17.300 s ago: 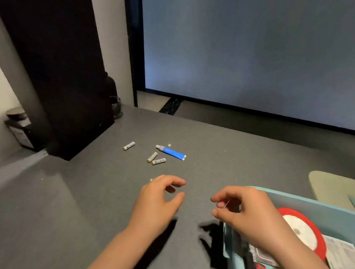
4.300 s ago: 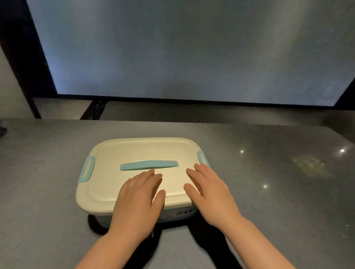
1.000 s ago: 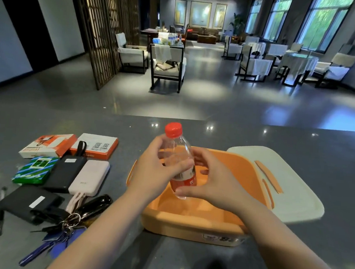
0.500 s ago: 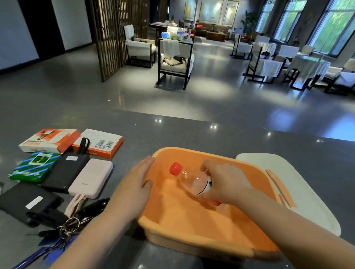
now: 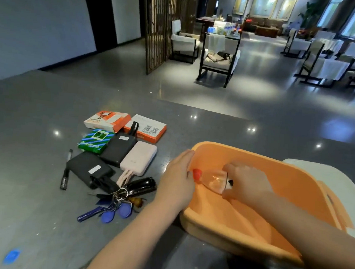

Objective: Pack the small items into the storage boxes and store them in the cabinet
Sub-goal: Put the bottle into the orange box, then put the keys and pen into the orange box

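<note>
Clear plastic bottle with the red cap (image 5: pixel 210 178) now lies sideways in the orange plastic box (image 5: pixel 239 227), right hand (image 5: pixel 245 184) grip still wrapped around it, left hand (image 5: pixel 176 181) flat and unclenched on the rim, so first item's basically packed.

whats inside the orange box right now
A clear bottle with a red cap lies on its side in the orange box, under the right hand. The forearm hides part of the floor.

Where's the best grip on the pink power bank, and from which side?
Probably the pink power bank across its long edges near the far end, from above. It lies flat; the black power bank crowds its left edge, and cords trail from the near end, so lifting its free right edge first should help.
</note>
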The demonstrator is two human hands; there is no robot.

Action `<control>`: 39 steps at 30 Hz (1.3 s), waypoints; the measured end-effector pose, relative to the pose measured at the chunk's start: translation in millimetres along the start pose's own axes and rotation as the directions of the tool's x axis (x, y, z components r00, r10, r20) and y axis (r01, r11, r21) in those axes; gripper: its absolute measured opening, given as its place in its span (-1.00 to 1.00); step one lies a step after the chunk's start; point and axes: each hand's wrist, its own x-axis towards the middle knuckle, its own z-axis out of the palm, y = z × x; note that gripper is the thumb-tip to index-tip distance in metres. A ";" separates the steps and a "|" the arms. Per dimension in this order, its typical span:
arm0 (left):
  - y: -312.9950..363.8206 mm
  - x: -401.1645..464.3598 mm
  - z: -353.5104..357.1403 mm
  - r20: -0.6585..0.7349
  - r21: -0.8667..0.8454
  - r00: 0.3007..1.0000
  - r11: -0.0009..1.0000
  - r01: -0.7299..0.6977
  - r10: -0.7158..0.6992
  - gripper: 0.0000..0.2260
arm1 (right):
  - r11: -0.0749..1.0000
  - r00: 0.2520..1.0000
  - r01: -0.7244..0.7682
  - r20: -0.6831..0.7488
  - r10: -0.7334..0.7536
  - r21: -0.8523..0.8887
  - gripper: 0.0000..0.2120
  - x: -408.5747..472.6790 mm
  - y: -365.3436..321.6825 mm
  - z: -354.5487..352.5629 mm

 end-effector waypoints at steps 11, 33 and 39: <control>-78.9 -89.7 -59.5 -0.330 -0.077 0.926 0.983 0.169 -0.185 -0.70 | 0.673 0.919 0.354 -0.376 -0.120 0.650 -0.69 -59.1 -98.5 -66.8; -192.4 -38.4 -186.2 -0.184 0.037 0.982 0.998 -0.043 0.050 -0.72 | 0.634 0.981 -0.082 -0.051 0.189 0.769 -0.84 -15.9 -234.5 38.9; -196.7 -17.5 -197.1 -0.115 0.139 0.989 0.987 -0.078 0.095 -0.67 | 0.375 0.954 -0.165 0.052 0.294 0.912 -0.89 -28.8 -220.8 -1.3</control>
